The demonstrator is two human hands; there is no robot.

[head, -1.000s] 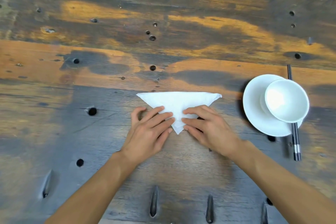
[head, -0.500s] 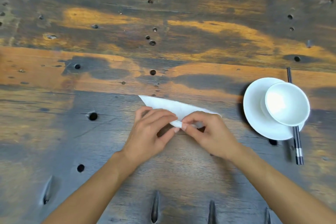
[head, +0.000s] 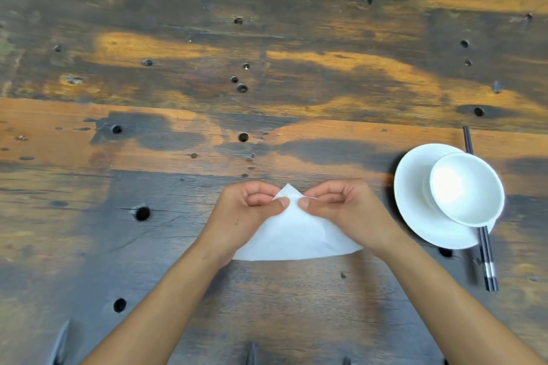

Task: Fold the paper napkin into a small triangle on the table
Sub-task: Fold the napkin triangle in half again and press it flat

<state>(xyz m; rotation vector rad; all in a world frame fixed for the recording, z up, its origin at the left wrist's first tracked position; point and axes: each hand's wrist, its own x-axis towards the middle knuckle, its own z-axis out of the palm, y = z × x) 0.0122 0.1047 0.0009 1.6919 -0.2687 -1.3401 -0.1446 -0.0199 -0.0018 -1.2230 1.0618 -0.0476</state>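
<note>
While both hands (head: 296,210) pinch the napkin (head: 296,234) apex, left of the saucer (head: 415,201), we judge they align its layers.

You are working on a table (head: 178,83) of rough, weathered wood, matt, stained dark and orange, pitted with holes. The napkin (head: 293,234) is thin, matt white paper, softly creased. Right of it, the saucer (head: 415,201) and bowl (head: 465,190) look like glossy white ceramic, and the dark chopsticks (head: 486,258) look smooth.
</note>
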